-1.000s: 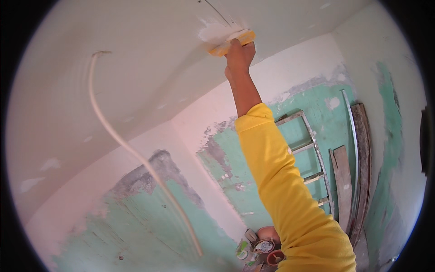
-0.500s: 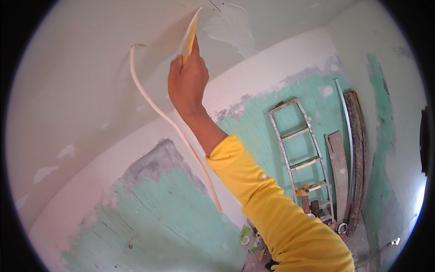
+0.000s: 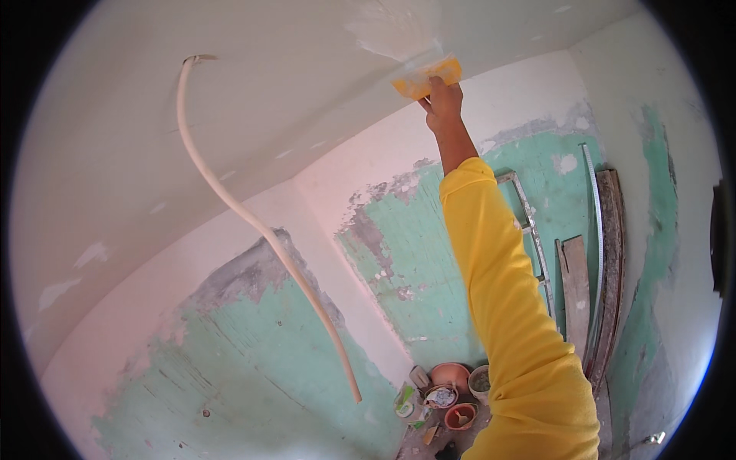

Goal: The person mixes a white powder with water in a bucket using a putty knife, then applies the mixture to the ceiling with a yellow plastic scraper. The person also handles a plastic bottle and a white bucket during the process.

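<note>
My right hand point(image 3: 446, 111) is raised high on a yellow-sleeved arm, closed on a yellow putty spreader point(image 3: 412, 86). Whitish paste is smeared across the spreader's face. Its far edge lies against or very close to the ceiling point(image 3: 291, 69), beside a fresh white patch of filler point(image 3: 395, 27). My thumb presses on the face turned toward me, and some fingers are hidden behind it. My left hand is out of the picture.
A cream flexible conduit point(image 3: 230, 201) dangles from a ceiling hole at left. A ladder point(image 3: 529, 215), partly behind my arm, and wooden boards point(image 3: 609, 261) lean on the patchy green wall. Buckets and bowls point(image 3: 460, 416) sit on the floor below.
My right hand has moved right with the spreader. The spreader has turned from edge-on to showing its broad face. My head view has shifted, bringing the floor containers into sight.
</note>
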Tool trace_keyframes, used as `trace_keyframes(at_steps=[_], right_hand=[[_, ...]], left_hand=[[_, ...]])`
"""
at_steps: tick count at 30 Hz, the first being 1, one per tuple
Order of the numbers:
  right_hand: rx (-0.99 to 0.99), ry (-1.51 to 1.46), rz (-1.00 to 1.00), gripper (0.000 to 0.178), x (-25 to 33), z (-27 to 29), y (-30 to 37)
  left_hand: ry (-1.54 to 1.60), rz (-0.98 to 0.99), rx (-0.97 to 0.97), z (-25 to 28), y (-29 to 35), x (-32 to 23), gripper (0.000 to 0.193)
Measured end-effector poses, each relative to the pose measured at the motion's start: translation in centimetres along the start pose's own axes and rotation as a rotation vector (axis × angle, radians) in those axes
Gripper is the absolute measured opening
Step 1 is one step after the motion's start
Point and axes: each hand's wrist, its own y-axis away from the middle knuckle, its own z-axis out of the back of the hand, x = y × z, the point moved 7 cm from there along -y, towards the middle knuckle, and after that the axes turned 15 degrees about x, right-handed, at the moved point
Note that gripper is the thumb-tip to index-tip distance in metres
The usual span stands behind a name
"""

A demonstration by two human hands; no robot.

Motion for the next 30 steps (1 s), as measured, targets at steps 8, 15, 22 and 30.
trace_keyframes(at_steps=[8,15,22,30], right_hand=[[0.147,-0.13,0.072,0.05,4.5,-4.5,1.8],[0.146,-0.103,0.24,0.038,10.8,-12.9,9.7],[0.126,0.227,0.596,0.03,15.8,-22.0,19.2],[-0.055,0.151,0.452,0.033,11.2,-15.3,21.2]], left_hand=[[0.009,0.013,0.058,-1.2,-1.3,0.1,0.009],[0.041,0.013,0.116,-0.1,-1.1,-1.0,0.01],[0.041,0.017,0.15,1.5,0.0,-2.1,0.01],[0.036,0.009,0.127,2.4,1.3,-2.6,0.011]])
